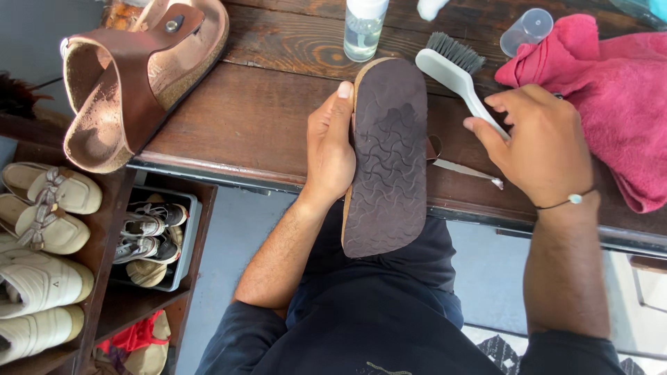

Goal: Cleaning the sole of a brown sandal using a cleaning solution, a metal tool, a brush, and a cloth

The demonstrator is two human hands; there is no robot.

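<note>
My left hand grips a sandal by its edge, holding it sole-up over the front edge of the dark wooden table. The sole is dark brown with a wavy tread and a cork rim. My right hand holds the white handle of a brush with grey bristles, which points away to the upper left, just right of the sandal's toe. A thin cord bracelet with a pale bead sits on my right wrist.
A matching brown sandal lies upright at the table's left corner. A clear spray bottle, a small clear cup and a pink towel sit behind. Shelves at left hold white shoes, beige sandals and a bin of sneakers.
</note>
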